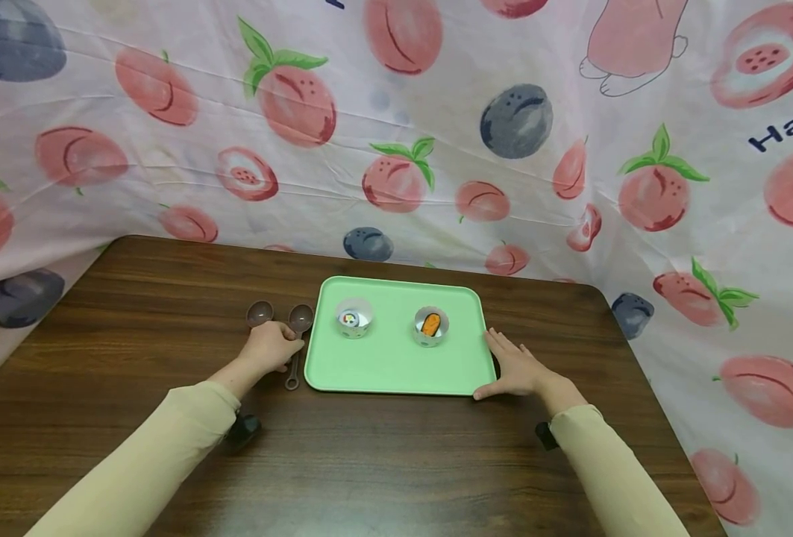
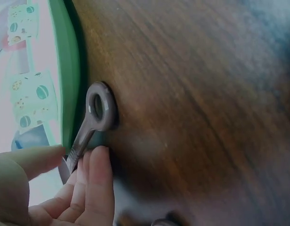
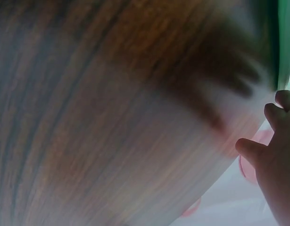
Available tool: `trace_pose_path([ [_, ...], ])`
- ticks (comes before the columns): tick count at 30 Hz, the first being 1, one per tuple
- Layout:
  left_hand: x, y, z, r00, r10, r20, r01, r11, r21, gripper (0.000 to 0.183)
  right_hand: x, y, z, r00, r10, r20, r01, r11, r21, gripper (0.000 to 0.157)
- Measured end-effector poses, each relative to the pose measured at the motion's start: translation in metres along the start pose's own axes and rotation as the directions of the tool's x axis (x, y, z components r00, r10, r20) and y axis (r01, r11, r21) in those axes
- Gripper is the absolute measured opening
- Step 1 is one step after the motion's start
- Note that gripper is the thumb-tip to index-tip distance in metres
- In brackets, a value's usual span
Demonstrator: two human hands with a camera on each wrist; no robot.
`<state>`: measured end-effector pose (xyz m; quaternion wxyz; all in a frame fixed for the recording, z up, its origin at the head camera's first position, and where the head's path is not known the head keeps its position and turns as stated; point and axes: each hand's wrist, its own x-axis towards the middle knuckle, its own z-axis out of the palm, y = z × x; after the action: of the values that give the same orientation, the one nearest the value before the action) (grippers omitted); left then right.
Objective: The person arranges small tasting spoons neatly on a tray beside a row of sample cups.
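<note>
My left hand (image 1: pixel 270 349) is at the tray's left side, thumb and fingers pinching the handle of a brown measuring spoon (image 2: pixel 98 107). This spoon's round bowl (image 1: pixel 301 318) points away from me, its ring end toward me. A second brown spoon (image 1: pixel 259 312) lies to the left, its handle mostly hidden by the hand. Beside them is a light green rectangular tray (image 1: pixel 383 377). My right hand (image 1: pixel 518 368) rests at its right edge, fingers extended and thumb at the near corner.
On the tray stand two small patterned cups. The left cup (image 1: pixel 362 307) contains a toy sushi roll (image 1: pixel 349 318); the right cup (image 1: pixel 426 341) contains an orange, dark-edged piece (image 1: pixel 431 324). A brown wooden table (image 1: pixel 396 462) lies beneath, with a fruit-print cloth (image 1: pixel 436 112) behind and at the sides.
</note>
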<state>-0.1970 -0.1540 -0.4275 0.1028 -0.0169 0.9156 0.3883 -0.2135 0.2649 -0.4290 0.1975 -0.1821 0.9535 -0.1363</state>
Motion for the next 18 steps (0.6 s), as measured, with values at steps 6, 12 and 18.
trace_pose_path([
  [6,0.0021,-0.0009,0.0035,1.0,-0.013,-0.001,0.013,1.0,-0.01,0.027,0.001,-0.0017,-0.0003,1.0,0.007,0.016,-0.007,1.0,0.007,0.119],
  [12,0.0022,-0.0009,0.0045,0.999,-0.037,0.018,0.038,0.996,-0.083,0.026,-0.0004,-0.004,-0.0016,1.0,-0.001,0.013,0.001,1.0,0.012,0.118],
  [18,0.0008,0.0004,0.0029,0.998,-0.052,0.025,0.055,0.991,-0.119,0.025,-0.0004,-0.0039,-0.002,1.0,0.005,0.019,-0.005,1.0,0.015,0.118],
])
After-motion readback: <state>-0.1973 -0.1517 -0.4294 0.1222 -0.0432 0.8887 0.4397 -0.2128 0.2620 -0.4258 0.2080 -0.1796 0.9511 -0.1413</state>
